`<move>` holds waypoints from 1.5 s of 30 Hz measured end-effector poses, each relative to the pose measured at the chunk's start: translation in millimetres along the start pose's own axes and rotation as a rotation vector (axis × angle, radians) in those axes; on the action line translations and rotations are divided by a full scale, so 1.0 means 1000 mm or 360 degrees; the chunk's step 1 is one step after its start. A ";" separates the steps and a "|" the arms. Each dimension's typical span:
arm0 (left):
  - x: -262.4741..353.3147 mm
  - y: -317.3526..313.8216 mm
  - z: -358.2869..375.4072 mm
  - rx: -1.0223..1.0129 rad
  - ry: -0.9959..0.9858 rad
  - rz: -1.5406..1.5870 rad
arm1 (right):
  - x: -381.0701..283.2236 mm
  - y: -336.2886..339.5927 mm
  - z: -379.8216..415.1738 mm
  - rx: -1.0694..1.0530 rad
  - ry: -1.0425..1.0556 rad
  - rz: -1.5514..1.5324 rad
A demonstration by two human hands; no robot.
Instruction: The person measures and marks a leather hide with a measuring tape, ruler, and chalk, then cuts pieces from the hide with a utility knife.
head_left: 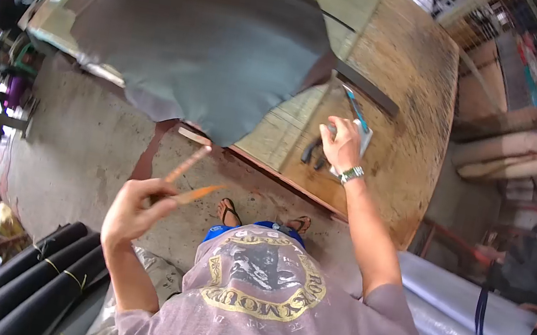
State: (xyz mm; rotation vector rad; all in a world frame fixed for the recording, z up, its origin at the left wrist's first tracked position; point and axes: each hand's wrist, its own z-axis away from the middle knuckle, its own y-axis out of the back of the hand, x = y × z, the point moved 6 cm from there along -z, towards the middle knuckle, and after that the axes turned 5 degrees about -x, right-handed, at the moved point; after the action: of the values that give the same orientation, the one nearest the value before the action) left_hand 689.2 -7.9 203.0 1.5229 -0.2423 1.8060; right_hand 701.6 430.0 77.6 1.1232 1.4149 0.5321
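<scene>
My left hand [139,208] is raised in front of the table's near edge, its fingers closed around a slim pinkish stick [185,166] and a pointed orange strip [201,193]. Both stick out toward the table. Over the wooden table top [413,64], my right hand [343,146] is curled, thumb toward the fingers, and I cannot tell what is in its grip. Beside its knuckles lies a slim blue tool [355,105] on a whitish block [364,137]. Dark tool handles [313,152] rest just left of the hand.
A large dark brown leather hide [199,28] covers the table's left part and hangs over its front edge. A dark flat bar [367,89] lies right of it. Black rolls [46,265] stand low left; silvery wrapped rolls [457,313] lie low right.
</scene>
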 end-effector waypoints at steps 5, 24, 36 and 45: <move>0.054 0.034 -0.012 -0.0008 -0.0218 -0.0152 | -0.278 -0.031 -0.001 -0.1168 0.0583 -0.1693; 0.122 0.504 0.419 0.2189 -0.0617 -0.0316 | -0.535 0.204 -0.196 -0.0512 0.1792 -0.1409; -0.061 0.471 0.347 0.2364 0.0706 -0.0546 | -0.469 0.192 -0.242 -0.0495 0.1825 -0.1424; -0.229 0.404 -0.101 0.0173 0.0659 0.0180 | -0.085 -0.021 -0.276 0.0264 -0.0844 -0.0048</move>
State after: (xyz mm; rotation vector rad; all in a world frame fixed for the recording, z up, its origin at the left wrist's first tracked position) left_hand 355.6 -328.6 92.5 1.1877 -0.0283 2.2059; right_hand 423.2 428.7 158.1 1.2588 1.0200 0.0783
